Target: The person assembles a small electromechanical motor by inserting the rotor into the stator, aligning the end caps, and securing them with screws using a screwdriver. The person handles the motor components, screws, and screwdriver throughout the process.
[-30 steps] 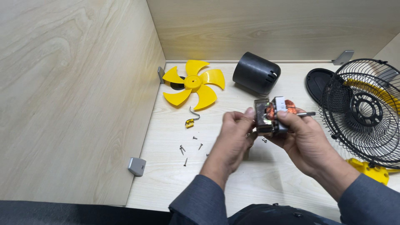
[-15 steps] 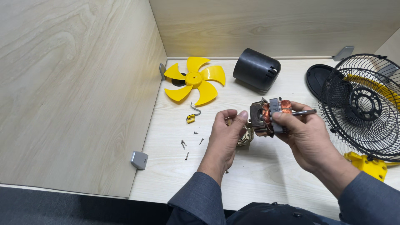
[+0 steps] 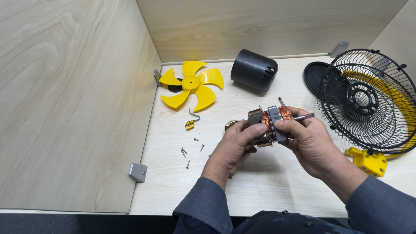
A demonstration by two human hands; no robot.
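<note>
A small fan motor (image 3: pixel 269 121) with copper windings, a metal frame and a thin shaft sticking out to the right is held above the light wooden desk (image 3: pixel 260 190). My left hand (image 3: pixel 236 145) grips its left side, thumb on the top edge. My right hand (image 3: pixel 310 141) closes around its right side, thumb on the grey middle plate. Both sleeves are dark blue-grey.
A yellow five-blade fan propeller (image 3: pixel 190 84) lies at the back left, a black cylindrical motor cover (image 3: pixel 253 69) behind the hands. A black wire fan guard (image 3: pixel 368 99) and round black cap (image 3: pixel 314 73) sit right, a yellow bracket (image 3: pixel 368 160) below. Loose screws (image 3: pixel 190 154) and a yellow clip (image 3: pixel 190 125) lie left.
Both hands have turned the motor slightly between them, and my left thumb has shifted onto its top edge. The hands stay in about the same place above the desk.
</note>
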